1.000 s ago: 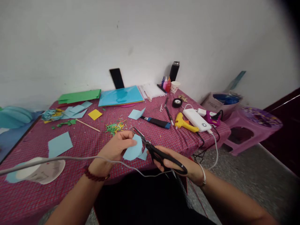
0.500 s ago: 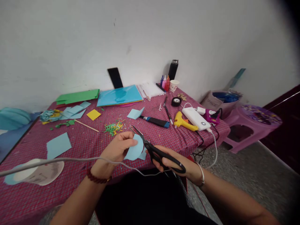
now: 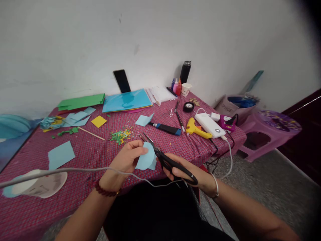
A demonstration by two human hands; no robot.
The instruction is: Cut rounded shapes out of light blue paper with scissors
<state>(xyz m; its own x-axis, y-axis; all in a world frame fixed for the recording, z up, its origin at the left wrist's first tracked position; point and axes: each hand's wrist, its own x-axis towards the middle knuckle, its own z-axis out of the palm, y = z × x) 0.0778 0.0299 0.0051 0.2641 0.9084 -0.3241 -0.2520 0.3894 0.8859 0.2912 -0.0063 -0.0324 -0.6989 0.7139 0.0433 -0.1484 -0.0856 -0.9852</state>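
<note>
Pinched between the thumb and fingers of my left hand (image 3: 130, 154) is a light blue piece of paper (image 3: 146, 160) with a rounded edge. My right hand (image 3: 179, 167) is wrapped round the black handles of a pair of scissors (image 3: 164, 159). The scissor blades lie along the right edge of the blue paper and point up and to the left. Beyond the hands, a small heap of green and yellow paper shreds (image 3: 121, 135) lies on the checked tablecloth. A folded blue paper (image 3: 144, 119) and a dark-handled cutter (image 3: 167, 128) lie just past the blades.
A grey cable (image 3: 85, 169) runs across in front of my wrists. At the right are a yellow glue gun (image 3: 198, 130), a white power bank (image 3: 210, 124) and black tape (image 3: 188, 107). Blue sheets (image 3: 127, 100) and a phone (image 3: 121, 81) are at the back. A pink stool (image 3: 265, 134) stands right of the table.
The scissor blades have come closer together at the paper's edge. The blue paper has shifted slightly, still in my left hand. The whole view has moved a little.
</note>
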